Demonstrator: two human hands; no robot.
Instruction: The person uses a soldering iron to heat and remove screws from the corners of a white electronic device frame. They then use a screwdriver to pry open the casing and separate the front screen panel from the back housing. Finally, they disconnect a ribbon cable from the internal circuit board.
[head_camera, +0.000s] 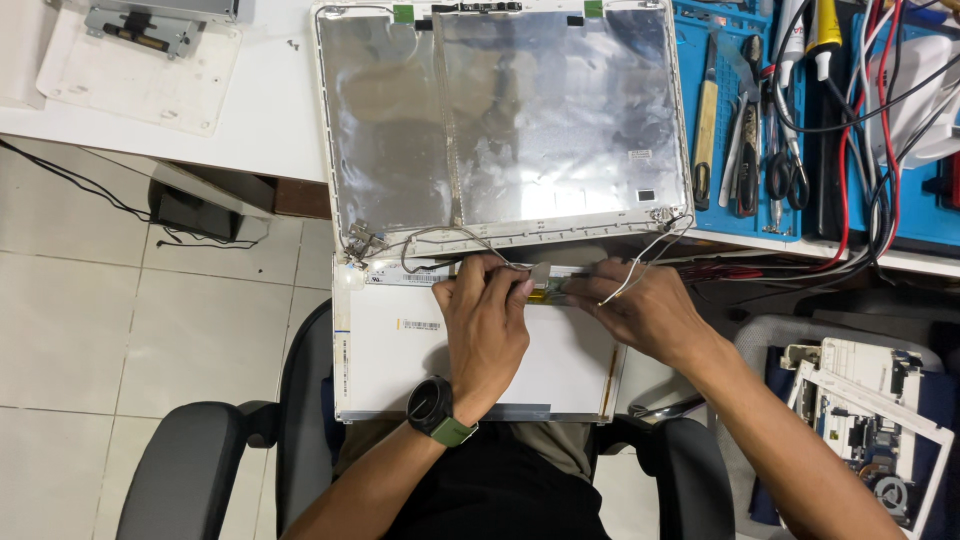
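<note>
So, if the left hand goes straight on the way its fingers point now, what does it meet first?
The left hand points up the screen panel on the lap. Going on, it would probably first meet the grey cables, then the foil-lined lid; depth is unclear.

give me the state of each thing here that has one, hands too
left hand: fingers pressed on the panel's top edge
right hand: fingers pinching at the same edge
display panel: face down on the lap, out of its lid
laptop lid shell: empty, foil lining bared, flat on the desk
scissors: closed
</note>
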